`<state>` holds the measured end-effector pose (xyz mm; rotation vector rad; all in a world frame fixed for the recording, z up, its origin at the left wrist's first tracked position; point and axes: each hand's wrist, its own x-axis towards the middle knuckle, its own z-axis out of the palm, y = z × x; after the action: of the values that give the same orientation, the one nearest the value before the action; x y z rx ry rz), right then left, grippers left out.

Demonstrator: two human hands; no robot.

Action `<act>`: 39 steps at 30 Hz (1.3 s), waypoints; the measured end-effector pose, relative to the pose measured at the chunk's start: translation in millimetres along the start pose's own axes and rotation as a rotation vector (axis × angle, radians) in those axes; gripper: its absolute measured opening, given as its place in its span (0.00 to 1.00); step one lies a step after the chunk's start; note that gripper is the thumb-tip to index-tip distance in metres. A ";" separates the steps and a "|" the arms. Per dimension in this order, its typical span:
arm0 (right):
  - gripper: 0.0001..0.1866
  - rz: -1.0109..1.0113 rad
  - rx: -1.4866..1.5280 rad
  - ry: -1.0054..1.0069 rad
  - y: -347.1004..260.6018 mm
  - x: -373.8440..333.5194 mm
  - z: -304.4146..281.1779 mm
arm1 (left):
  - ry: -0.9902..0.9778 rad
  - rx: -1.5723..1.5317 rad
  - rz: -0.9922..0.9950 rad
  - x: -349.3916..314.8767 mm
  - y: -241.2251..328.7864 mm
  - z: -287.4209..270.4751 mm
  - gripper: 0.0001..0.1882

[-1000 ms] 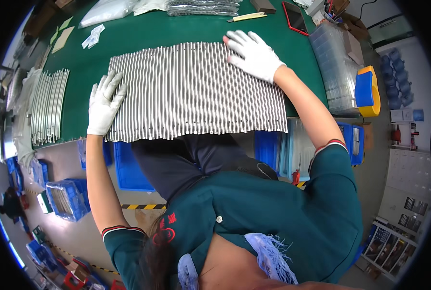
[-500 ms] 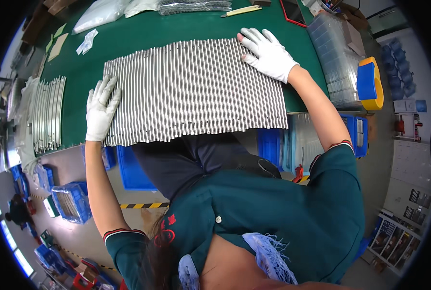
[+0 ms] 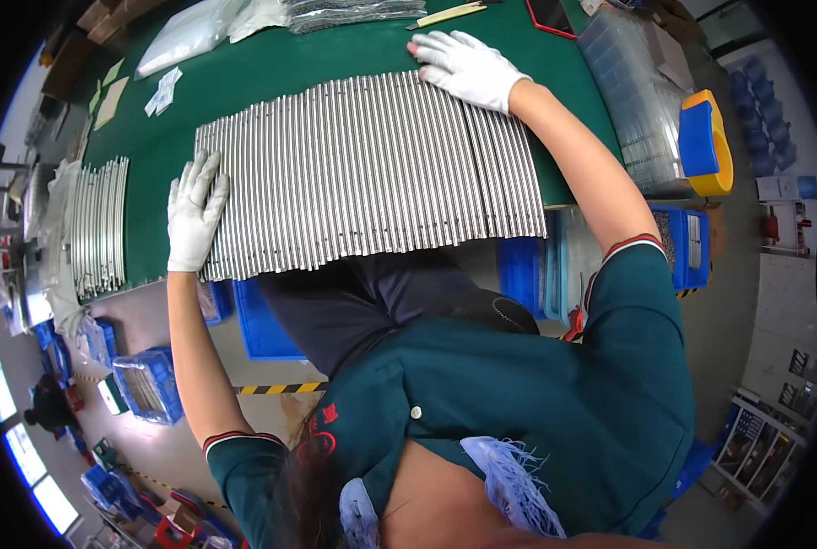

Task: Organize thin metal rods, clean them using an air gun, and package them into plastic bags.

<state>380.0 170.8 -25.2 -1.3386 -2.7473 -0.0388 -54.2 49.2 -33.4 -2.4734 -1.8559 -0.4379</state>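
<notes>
Both gloved palms are hidden, the right hand (image 3: 470, 71) covers some far ends of the metal rods (image 3: 344, 178), and the red-edged phone (image 3: 551, 15) is cut off at the top; how hard either hand presses cannot be told. The left hand (image 3: 195, 216) rests on the rods' left edge, fingers slightly spread, pinching nothing that shows; the right hand is open too, fingers a little apart and reaching past the rods over the green table (image 3: 234, 69); the rods lie side by side along its near edge, a thin dark gap showing below the right hand.
</notes>
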 end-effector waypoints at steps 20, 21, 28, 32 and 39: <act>0.37 0.588 0.183 0.406 69.6 31.9 -45.8 | -0.002 -0.004 -0.031 -2.5 8.1 -9.2 0.23; 0.37 0.634 0.199 0.334 72.1 39.9 -46.6 | -0.004 -0.008 -0.040 -3.4 8.9 -9.5 0.23; 0.35 0.734 0.158 0.214 104.9 72.3 -31.2 | -0.008 -0.009 -0.027 0.2 14.3 -8.2 0.23; 0.34 0.627 0.479 0.639 63.5 53.2 -59.5 | -0.023 0.098 -0.036 -6.3 12.9 -11.7 0.23; 0.33 0.454 0.458 0.558 15.6 -46.7 -40.4 | -0.082 0.041 0.117 1.2 121.7 -2.8 0.30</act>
<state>423.5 141.3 10.8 -1.4883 -1.8179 0.2016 60.4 14.1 -11.9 -2.5924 -1.7167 -0.2956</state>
